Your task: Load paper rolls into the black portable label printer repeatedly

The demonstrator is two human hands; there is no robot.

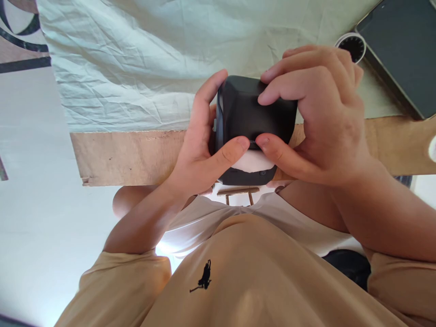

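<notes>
A black, box-shaped portable printer (238, 113) is held between my hands over the front edge of the table. White paper (255, 161) shows in the gap below its lid, and a small round button sits on its front part. My left hand (207, 136) grips the left side, fingers along the edge and thumb at the lid's front edge. My right hand (327, 109) is on the right side, with its thumb at the same front edge and bent fingers on top of the lid. The underside of the printer is hidden.
A pale green cloth (136, 68) covers much of the table, with a bare wooden edge (129, 156) along the front. At the far right lie a dark tablet-like slab (402, 50) and a round black-faced dial (352, 47) with a light rim. My legs are below the table edge.
</notes>
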